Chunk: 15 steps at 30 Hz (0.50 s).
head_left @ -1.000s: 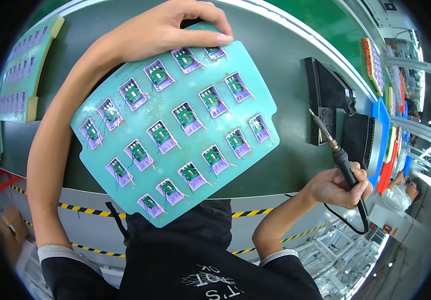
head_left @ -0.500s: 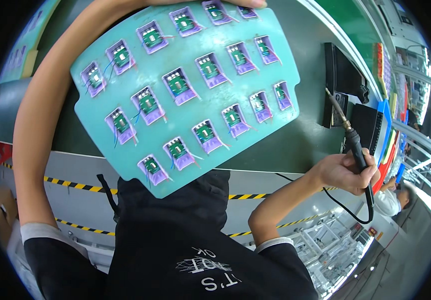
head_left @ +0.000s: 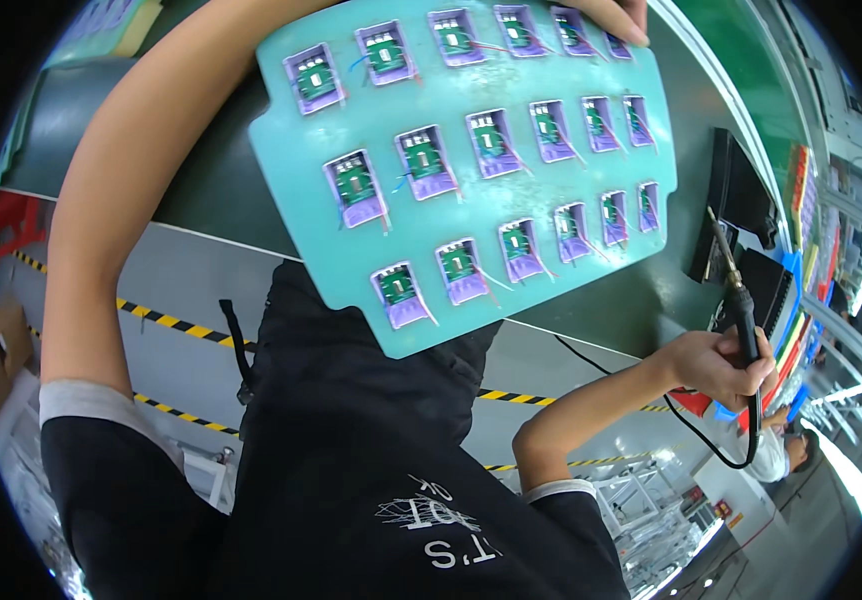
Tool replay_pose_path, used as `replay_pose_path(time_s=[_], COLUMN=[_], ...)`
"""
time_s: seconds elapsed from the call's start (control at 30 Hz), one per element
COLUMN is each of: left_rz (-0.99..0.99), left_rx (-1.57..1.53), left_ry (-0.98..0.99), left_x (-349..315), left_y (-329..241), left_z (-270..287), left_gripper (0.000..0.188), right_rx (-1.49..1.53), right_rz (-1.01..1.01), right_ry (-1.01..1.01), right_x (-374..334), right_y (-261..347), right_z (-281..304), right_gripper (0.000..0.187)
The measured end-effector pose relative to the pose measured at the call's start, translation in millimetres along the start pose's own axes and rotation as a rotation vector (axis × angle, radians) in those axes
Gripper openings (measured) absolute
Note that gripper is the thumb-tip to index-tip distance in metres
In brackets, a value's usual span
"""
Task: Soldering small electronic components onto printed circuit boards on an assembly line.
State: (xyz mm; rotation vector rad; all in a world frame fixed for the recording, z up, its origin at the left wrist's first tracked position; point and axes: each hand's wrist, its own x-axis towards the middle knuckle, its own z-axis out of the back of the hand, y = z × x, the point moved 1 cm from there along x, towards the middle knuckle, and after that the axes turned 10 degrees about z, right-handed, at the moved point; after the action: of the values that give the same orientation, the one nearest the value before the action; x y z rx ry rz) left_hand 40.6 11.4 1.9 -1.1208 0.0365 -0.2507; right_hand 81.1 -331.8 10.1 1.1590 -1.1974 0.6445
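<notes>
Teal carrier panel (head_left: 471, 160) fills the upper middle of the view, held up off the dark green desk (head_left: 211, 190) and tilted, its low corner pointing toward six o'clock over the person's black shirt (head_left: 371, 450). The left hand (head_left: 616, 15) clasps the panel's far edge at about one o'clock; only a few fingers show at the picture's rim, closed on the panel. Rows of small green circuit boards (head_left: 421, 158) sit in purple pockets across the panel, each with thin wires trailing out. At about four o'clock the right hand (head_left: 721, 365) is clenched around the black handle of a soldering iron (head_left: 736, 300), tip pointing up toward two o'clock and well apart from the panel. Every pocket in view is filled; whether the joints are soldered is too small to tell. By my judgement the iron is idle while the panel is being handled, not worked on.
</notes>
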Motion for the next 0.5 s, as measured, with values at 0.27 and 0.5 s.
replay_pose_path(time_s=[0.27, 0.5], left_rz=[0.046, 0.024], left_rx=[-0.006, 0.002], left_ry=[0.01, 0.014], left_x=[0.5, 0.0], left_y=[1.5, 0.9], left_z=[-2.3, -0.8], left_gripper=[0.032, 0.032], right_rx=[0.046, 0.088], right_rz=[-0.071, -0.076], right_ry=[0.031, 0.057], right_x=[-0.9, -0.2], right_y=[0.7, 1.6], right_z=[1.4, 1.0], right_gripper=[0.031, 0.03])
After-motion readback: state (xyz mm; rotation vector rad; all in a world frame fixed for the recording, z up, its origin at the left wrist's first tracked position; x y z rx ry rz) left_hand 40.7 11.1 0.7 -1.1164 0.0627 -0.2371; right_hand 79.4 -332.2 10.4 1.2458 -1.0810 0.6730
